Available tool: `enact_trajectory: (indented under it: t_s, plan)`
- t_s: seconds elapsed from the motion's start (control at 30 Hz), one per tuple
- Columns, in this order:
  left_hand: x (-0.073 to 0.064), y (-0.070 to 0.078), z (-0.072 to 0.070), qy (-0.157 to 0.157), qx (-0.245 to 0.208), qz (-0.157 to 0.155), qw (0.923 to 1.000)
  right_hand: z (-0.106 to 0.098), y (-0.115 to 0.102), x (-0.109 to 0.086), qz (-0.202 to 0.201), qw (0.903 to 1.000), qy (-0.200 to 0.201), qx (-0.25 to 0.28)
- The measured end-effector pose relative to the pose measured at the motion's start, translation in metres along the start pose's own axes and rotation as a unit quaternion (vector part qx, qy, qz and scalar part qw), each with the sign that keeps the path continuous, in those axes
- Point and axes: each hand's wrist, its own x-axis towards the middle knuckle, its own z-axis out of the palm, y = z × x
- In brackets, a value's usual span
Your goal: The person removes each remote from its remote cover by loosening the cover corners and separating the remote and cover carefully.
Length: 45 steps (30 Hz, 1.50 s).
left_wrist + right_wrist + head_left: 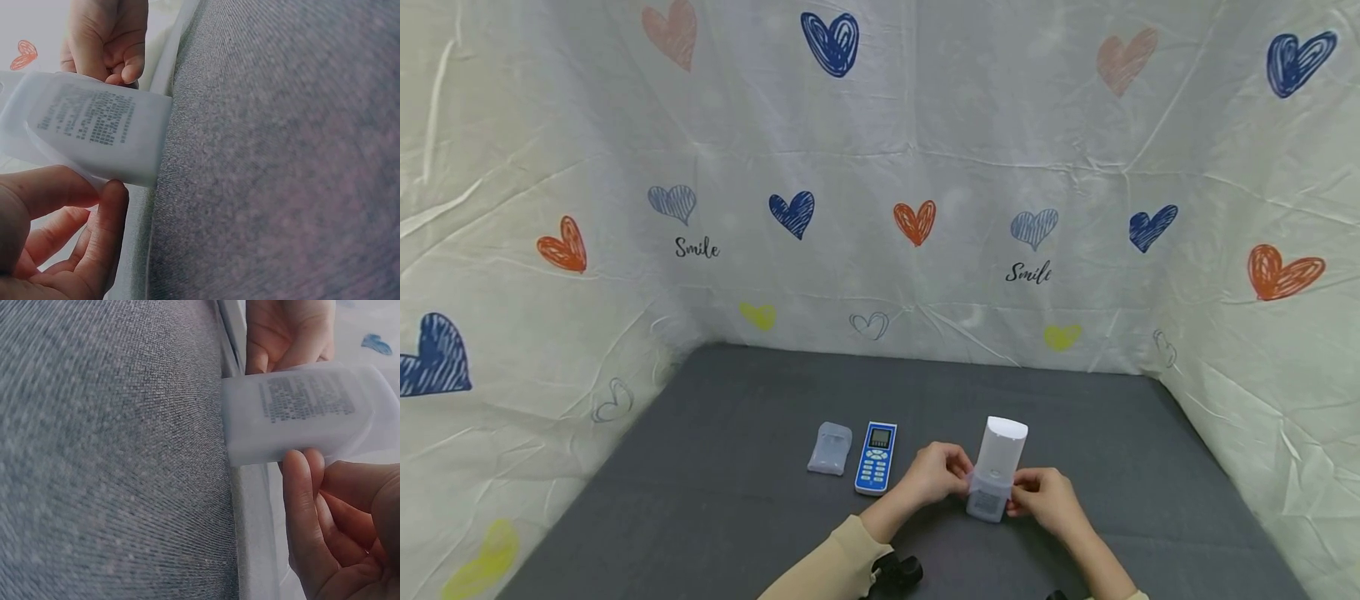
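Note:
A white remote control [1002, 446], seen from its back, stands tilted on the table with its lower end inside a translucent sleeve [985, 502]. Small printed text shows through the sleeve in both wrist views. My left hand [936, 473] pinches the sleeve's edge on one side between thumb and fingers. On the opposite side, my right hand [1048, 502] pinches the sleeve's edge the same way. The remote's front faces away and is hidden.
Left of my hands lies a blue remote control [876, 458] with a small screen and light buttons. Beside it is another translucent sleeve [831, 448]. The dark grey tabletop [737, 500] ends at white curtains [955, 250] printed with hearts.

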Motion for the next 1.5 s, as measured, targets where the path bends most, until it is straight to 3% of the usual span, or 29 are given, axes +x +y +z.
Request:
enact_trajectory:
  t_s: [0.33, 0.73, 1.2, 1.5]
  plan:
    - [-0.001, 0.0, 0.0, -0.012, -0.003, -0.011, 0.9999, 0.002, 0.002, 0.0, 0.013, 0.9999, 0.001, -0.011]
    - [0.0, -0.006, 0.002, -0.02, 0.015, -0.004, 0.9997, 0.006, 0.001, 0.0, 0.015, 0.9992, -0.001, -0.037]
    - [0.001, -0.005, 0.001, -0.024, 0.085, 0.044, 0.9951, 0.01, 0.004, -0.001, 0.025, 0.9987, 0.008, -0.044]
    - [0.0, -0.008, 0.002, -0.021, 0.066, 0.033, 0.997, 0.01, 0.007, -0.003, 0.036, 0.9989, 0.004, -0.03]
